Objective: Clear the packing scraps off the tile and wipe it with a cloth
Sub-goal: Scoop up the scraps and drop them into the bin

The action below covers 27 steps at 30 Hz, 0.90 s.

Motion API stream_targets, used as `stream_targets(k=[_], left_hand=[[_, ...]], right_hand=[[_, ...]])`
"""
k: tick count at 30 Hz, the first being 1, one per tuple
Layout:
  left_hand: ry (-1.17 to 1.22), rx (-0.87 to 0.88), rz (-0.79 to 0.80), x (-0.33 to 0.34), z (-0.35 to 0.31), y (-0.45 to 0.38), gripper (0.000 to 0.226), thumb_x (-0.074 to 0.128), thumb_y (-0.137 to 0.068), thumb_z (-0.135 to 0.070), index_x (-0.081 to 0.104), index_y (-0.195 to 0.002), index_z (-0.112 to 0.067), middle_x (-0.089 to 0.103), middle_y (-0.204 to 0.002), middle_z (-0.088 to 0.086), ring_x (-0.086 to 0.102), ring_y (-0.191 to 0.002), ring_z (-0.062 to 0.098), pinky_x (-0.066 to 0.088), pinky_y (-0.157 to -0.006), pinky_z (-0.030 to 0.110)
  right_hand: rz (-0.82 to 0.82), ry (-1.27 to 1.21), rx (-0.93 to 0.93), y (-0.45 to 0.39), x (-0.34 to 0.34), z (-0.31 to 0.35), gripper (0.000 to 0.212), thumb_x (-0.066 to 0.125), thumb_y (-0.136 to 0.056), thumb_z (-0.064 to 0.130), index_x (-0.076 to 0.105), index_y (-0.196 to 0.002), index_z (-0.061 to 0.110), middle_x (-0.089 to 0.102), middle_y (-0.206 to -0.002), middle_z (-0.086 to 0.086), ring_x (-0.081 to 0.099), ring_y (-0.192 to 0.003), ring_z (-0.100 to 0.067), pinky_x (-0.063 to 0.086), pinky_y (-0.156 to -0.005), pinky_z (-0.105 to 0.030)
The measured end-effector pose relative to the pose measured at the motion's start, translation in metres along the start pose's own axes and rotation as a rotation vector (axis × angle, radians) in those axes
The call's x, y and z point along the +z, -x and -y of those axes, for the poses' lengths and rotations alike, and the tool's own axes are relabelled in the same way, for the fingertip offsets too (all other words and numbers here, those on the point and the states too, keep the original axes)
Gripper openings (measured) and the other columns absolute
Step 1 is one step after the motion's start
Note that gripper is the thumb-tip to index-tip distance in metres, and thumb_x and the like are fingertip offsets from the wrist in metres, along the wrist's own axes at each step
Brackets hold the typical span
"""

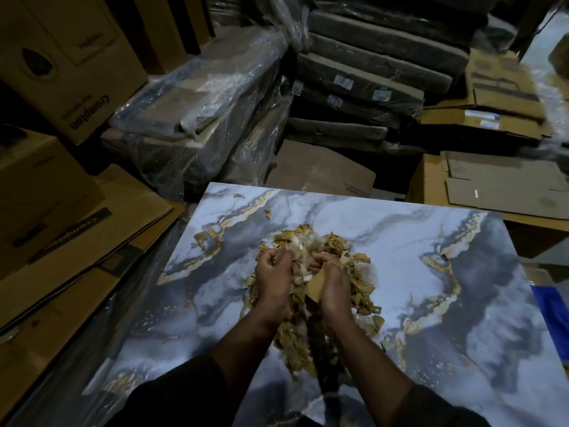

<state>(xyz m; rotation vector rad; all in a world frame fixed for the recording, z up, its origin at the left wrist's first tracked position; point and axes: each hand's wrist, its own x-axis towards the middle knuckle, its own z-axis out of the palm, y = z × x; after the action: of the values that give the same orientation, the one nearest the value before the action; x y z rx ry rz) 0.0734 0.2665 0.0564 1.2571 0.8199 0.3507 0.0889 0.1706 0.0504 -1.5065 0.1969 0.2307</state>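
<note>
Marbled tile, glossy, blue-grey with gold veins, carries the load. Heap of brown scraps at centre. One stray bit beyond it.

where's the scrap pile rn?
Head view: the packing scraps sit heaped mid-tile on the marble-pattern tile, lower centre of frame, with the left hand and right hand gripping into them.

Dim, murky light — soft blur, wide-angle bending at edges.

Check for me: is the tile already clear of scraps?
No, a heap of brown scraps lies mid-tile, with the left hand and right hand gripping into it.
</note>
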Motion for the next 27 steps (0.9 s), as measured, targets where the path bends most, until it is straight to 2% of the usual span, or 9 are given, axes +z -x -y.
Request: stream_targets(k=[3,7,9,12,15,18,21,25,27], left_hand=[[0.052,-0.036,0.058,-0.001,-0.005,-0.001,0.03,0.069,-0.077,-0.032,0.066,-0.099,-0.011,0.07,-0.088,0.01,0.065,-0.079,0.024,0.051,-0.072,0.038],[0.196,-0.162,0.131,0.009,-0.008,0.006,0.027,0.066,-0.094,-0.017,0.064,-0.119,-0.008,0.075,-0.102,0.016,0.071,-0.089,0.033,0.056,-0.082,0.048],[0.279,-0.203,0.15,0.012,-0.012,0.007,0.029,0.066,-0.094,-0.015,0.064,-0.122,-0.005,0.074,-0.104,0.019,0.072,-0.088,0.033,0.057,-0.084,0.05],[0.395,-0.251,0.149,0.012,-0.017,0.008,0.031,0.066,-0.093,-0.014,0.066,-0.122,-0.001,0.073,-0.11,0.022,0.074,-0.088,0.033,0.058,-0.085,0.052],[0.427,-0.24,0.132,0.016,-0.018,0.01,0.025,0.065,-0.094,-0.015,0.069,-0.118,-0.007,0.075,-0.109,0.019,0.074,-0.091,0.033,0.06,-0.085,0.05],[0.231,-0.097,0.11,0.022,-0.015,0.02,0.018,0.06,-0.098,-0.01,0.07,-0.107,-0.022,0.077,-0.099,0.002,0.075,-0.088,0.016,0.061,-0.072,0.03],[-0.066,0.074,0.112,0.022,-0.012,0.03,0.019,0.059,-0.099,-0.014,0.068,-0.104,-0.03,0.07,-0.107,-0.01,0.066,-0.097,0.0,0.051,-0.073,0.01],[-0.319,0.191,0.104,0.02,-0.004,0.04,0.026,0.051,-0.104,-0.021,0.06,-0.128,-0.015,0.057,-0.133,0.005,0.055,-0.123,0.019,0.048,-0.103,0.034],[-0.332,0.254,0.069,0.02,-0.002,0.049,0.019,0.047,-0.106,-0.023,0.052,-0.125,-0.022,0.05,-0.134,0.002,0.052,-0.123,0.017,0.047,-0.102,0.029]], right_hand=[[-0.01,0.073,-0.04,-0.006,-0.014,-0.009,0.038,0.033,-0.106,0.01,0.069,-0.106,0.023,0.067,-0.117,0.001,0.062,-0.109,-0.011,0.047,-0.087,-0.022],[0.027,0.15,0.012,-0.006,-0.013,-0.012,0.038,0.032,-0.109,0.016,0.067,-0.112,0.029,0.06,-0.113,0.022,0.054,-0.114,-0.008,0.04,-0.084,-0.01],[0.024,0.112,0.056,-0.006,-0.014,-0.008,0.039,0.033,-0.109,0.017,0.069,-0.108,0.031,0.063,-0.11,0.021,0.059,-0.112,-0.012,0.049,-0.089,-0.019],[0.044,-0.039,0.217,-0.007,-0.017,-0.006,0.037,0.038,-0.107,0.027,0.075,-0.11,0.027,0.073,-0.117,0.0,0.07,-0.107,-0.02,0.057,-0.096,-0.046],[0.07,-0.181,0.315,-0.002,-0.013,0.002,0.033,0.047,-0.103,0.035,0.075,-0.114,0.022,0.076,-0.114,-0.008,0.072,-0.106,-0.028,0.056,-0.097,-0.052],[0.091,-0.244,0.304,0.004,-0.003,0.012,0.033,0.047,-0.103,0.036,0.076,-0.113,0.024,0.077,-0.112,-0.004,0.072,-0.106,-0.024,0.056,-0.098,-0.048],[0.069,-0.248,0.297,0.01,0.004,0.022,0.032,0.045,-0.105,0.037,0.075,-0.104,0.028,0.076,-0.111,0.001,0.07,-0.105,-0.016,0.057,-0.093,-0.039],[0.005,-0.188,0.317,0.017,0.005,0.024,0.034,0.047,-0.104,0.034,0.074,-0.102,0.013,0.077,-0.093,-0.008,0.074,-0.082,-0.02,0.055,-0.066,-0.031],[-0.02,-0.123,0.288,0.02,0.003,0.024,0.035,0.048,-0.103,0.035,0.071,-0.095,0.01,0.075,-0.088,-0.011,0.073,-0.079,-0.025,0.056,-0.066,-0.033]])
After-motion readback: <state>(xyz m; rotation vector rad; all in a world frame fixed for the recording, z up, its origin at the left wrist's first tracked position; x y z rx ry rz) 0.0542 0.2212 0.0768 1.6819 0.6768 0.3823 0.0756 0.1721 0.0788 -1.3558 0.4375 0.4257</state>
